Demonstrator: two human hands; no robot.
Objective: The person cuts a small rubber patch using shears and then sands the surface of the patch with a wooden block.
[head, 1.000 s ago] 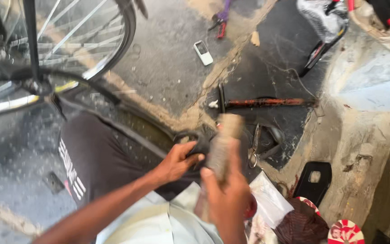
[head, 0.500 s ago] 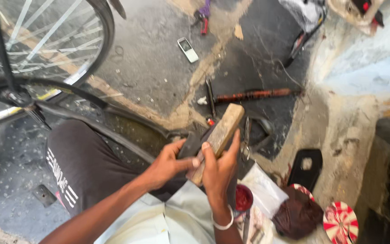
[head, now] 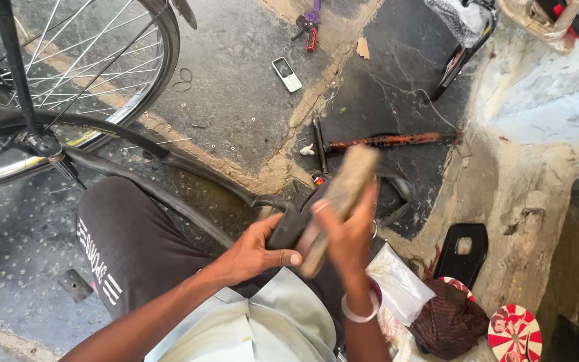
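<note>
wooden block (head: 340, 201) raised higher in right hand (head: 350, 231) grip, left hand (head: 254, 249) pinching inner tube (head: 284, 224)

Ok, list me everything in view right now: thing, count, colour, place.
bicycle wheel: one, silver spokes with black tyre, top left
inner tube: one, black, runs from the wheel to the left hand
wooden block: one, tan, blurred, in the right hand over the tube
phone: one, white and dark, on the ground, top centre
rusty rod: one, orange-brown, on the ground beyond the hands
pliers: one, purple and red handles, top centre
plastic bag: one, clear, lower right
round tin: one, red and white, bottom right
left hand: grips the tube
right hand: grips the block
</note>
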